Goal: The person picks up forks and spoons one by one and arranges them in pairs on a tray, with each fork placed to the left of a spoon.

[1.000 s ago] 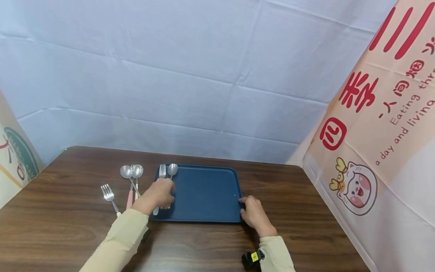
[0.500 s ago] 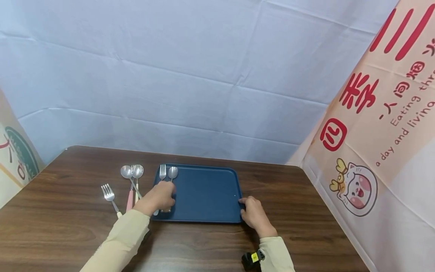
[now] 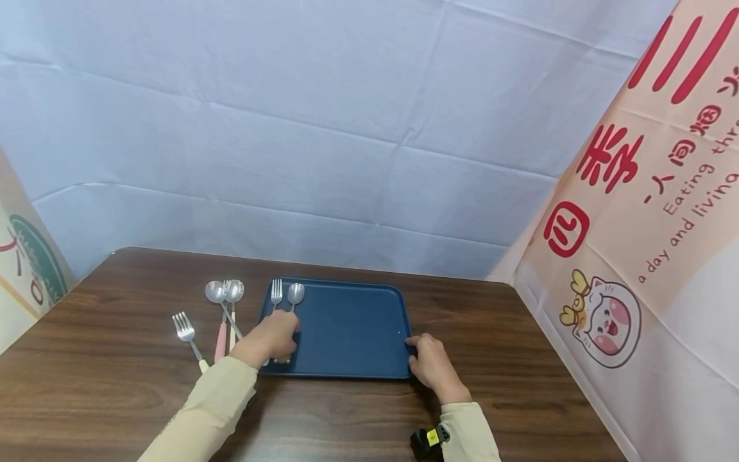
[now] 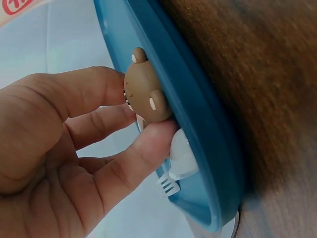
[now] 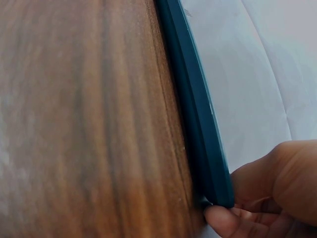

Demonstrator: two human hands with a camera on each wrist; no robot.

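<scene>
My left hand (image 3: 278, 335) pinches a spoon (image 3: 296, 294) by its handle over the left part of a blue tray (image 3: 352, 330). In the left wrist view, thumb and fingers hold the handle's brown bear-head end (image 4: 143, 94) near the tray's front wall. Beside the spoon, a fork (image 3: 277, 291) lies along the tray's left side; its white handle end (image 4: 183, 156) shows below the thumb. My right hand (image 3: 430, 360) holds the tray's near right corner, index finger along the right rim and thumb at the front, as the right wrist view shows.
Left of the tray, a pink-handled piece (image 3: 221, 340) and two spoons lie close together on the brown wooden table (image 3: 104, 359). Farther left lies another fork (image 3: 185, 328). White cloth (image 3: 323, 160) hangs behind the table, a printed banner (image 3: 646, 212) on the right.
The left hand has come slightly nearer with the spoon, whose bowl has shifted a little right and toward me. The tray and right hand stay in place.
</scene>
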